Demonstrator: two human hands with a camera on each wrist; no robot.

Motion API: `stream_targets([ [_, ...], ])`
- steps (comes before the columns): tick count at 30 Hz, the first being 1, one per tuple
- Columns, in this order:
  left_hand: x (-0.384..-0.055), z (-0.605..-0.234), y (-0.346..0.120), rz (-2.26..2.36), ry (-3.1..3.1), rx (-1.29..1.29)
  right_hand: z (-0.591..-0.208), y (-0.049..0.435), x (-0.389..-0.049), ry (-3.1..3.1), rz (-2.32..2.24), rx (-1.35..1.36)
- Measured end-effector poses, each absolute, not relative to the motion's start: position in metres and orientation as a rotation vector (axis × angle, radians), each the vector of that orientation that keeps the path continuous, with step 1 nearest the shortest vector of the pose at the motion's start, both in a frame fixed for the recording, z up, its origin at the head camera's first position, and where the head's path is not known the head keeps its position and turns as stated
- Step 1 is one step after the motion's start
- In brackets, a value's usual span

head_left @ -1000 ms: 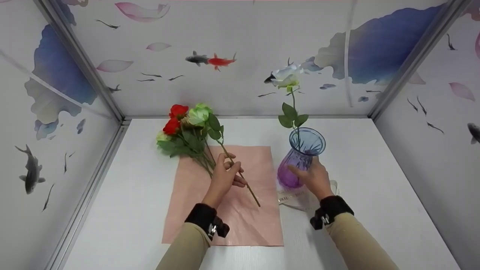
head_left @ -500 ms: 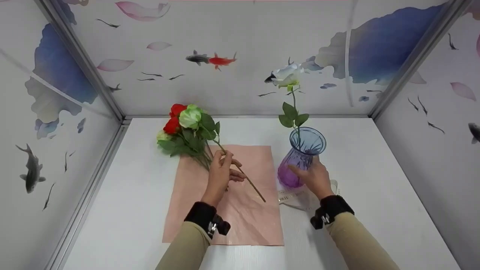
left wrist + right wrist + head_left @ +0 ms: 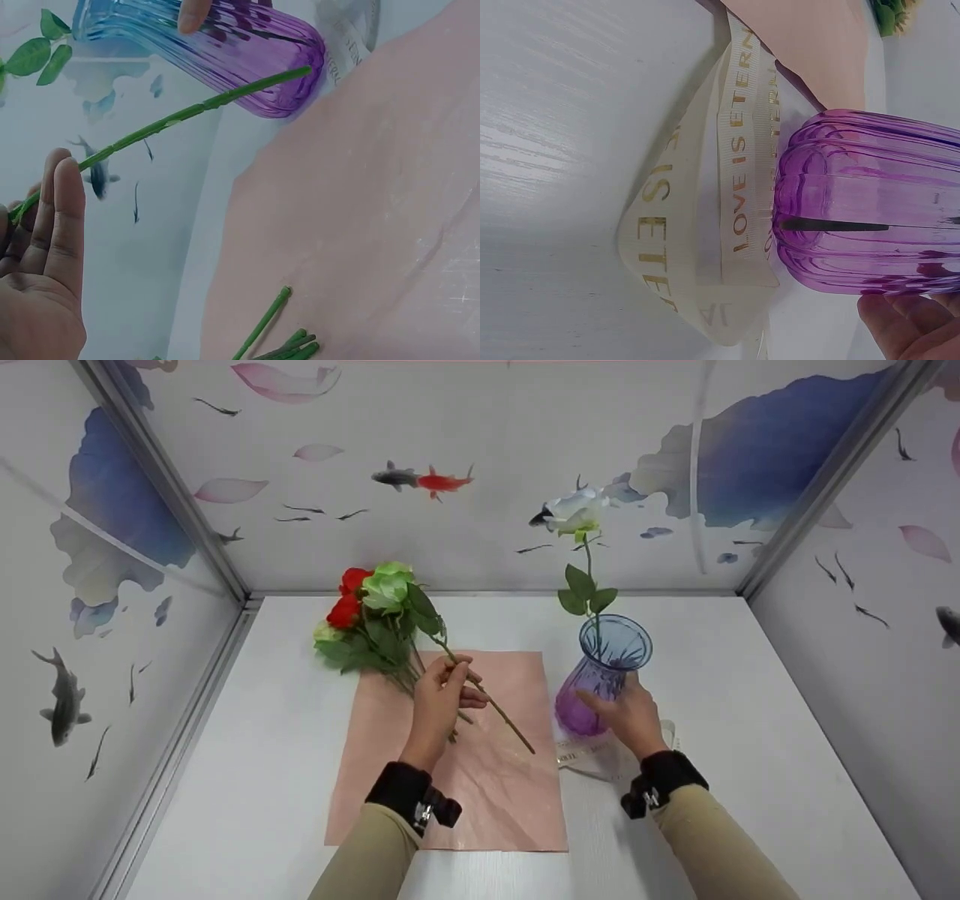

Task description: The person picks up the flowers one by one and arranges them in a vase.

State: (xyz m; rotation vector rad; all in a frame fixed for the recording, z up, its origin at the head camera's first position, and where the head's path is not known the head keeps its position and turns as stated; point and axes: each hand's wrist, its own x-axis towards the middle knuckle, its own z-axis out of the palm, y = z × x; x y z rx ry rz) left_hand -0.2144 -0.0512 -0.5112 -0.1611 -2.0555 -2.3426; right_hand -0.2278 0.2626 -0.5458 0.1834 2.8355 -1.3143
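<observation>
My left hand [image 3: 437, 701] pinches the green stem [image 3: 172, 120] of a pale green flower [image 3: 388, 586] between thumb and fingers. The bloom overlaps the other flowers in the head view, and the stem's free end slants down toward the vase. My right hand [image 3: 631, 712] grips the ribbed glass vase [image 3: 592, 690], blue at the rim and purple at the base, around its right side. A white rose [image 3: 576, 512] stands upright in it; its stem end [image 3: 832, 224] shows through the purple glass in the right wrist view.
Red roses [image 3: 345, 611] and other flowers lie at the back left, their stem ends [image 3: 289, 346] over pink wrapping paper [image 3: 495, 802]. A cream ribbon [image 3: 739, 165] with gold lettering lies beside the vase base. Patterned panels [image 3: 495, 420] enclose the white table [image 3: 750, 780].
The pale green flower turns in my left hand; its bloom shifts slightly left and its stem end swings right and up. My right hand, the vase and the white rose stay put.
</observation>
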Motion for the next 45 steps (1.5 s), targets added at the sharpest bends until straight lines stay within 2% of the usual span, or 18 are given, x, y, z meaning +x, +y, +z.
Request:
stream_targets([
  [45, -0.223, -0.423, -0.024, -2.497, -1.719, -0.439, -0.547, 0.264, -0.227, 2.836, -1.344, 0.17],
])
